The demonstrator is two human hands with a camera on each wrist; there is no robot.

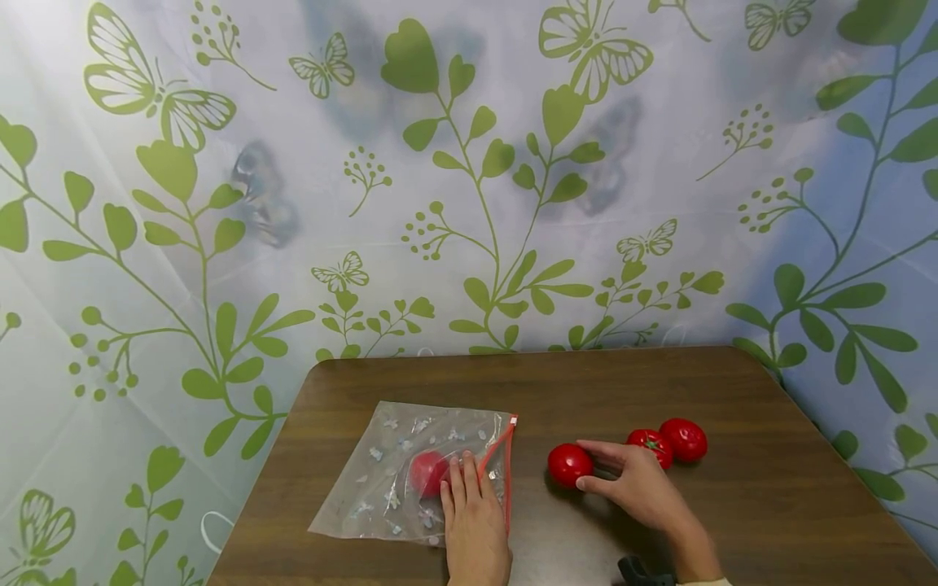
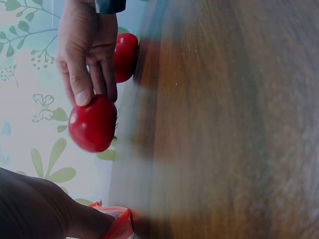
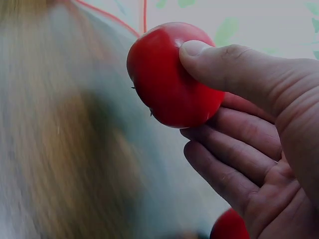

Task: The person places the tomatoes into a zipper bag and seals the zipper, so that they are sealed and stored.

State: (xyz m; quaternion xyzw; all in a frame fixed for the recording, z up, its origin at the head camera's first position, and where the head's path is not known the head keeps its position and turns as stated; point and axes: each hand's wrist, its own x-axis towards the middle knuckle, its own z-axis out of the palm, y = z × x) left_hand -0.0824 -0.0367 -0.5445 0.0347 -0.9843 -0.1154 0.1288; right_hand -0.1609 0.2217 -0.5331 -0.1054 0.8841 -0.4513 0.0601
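A clear zip bag (image 1: pixel 399 513) with a red zipper edge lies on the table, with one red tomato (image 1: pixel 427 474) inside it. My left hand (image 1: pixel 476 525) rests on the bag beside that tomato, fingers stretched out flat. In the left wrist view, part of the left hand (image 2: pixel 45 206) reaches the bag's red edge (image 2: pixel 122 224). Right of the bag, my right hand (image 1: pixel 637 488) pinches a second tomato (image 1: pixel 569 465) between thumb and fingers. The right wrist view shows this held tomato (image 3: pixel 167 74) off the table, its green tips facing down.
Two more tomatoes, one with a green star-shaped top (image 1: pixel 650 446) and one plain red (image 1: pixel 684 439), sit together behind the right hand. The brown wooden table (image 1: pixel 791 505) meets a leaf-and-butterfly curtain (image 1: pixel 469 187) at its back edge.
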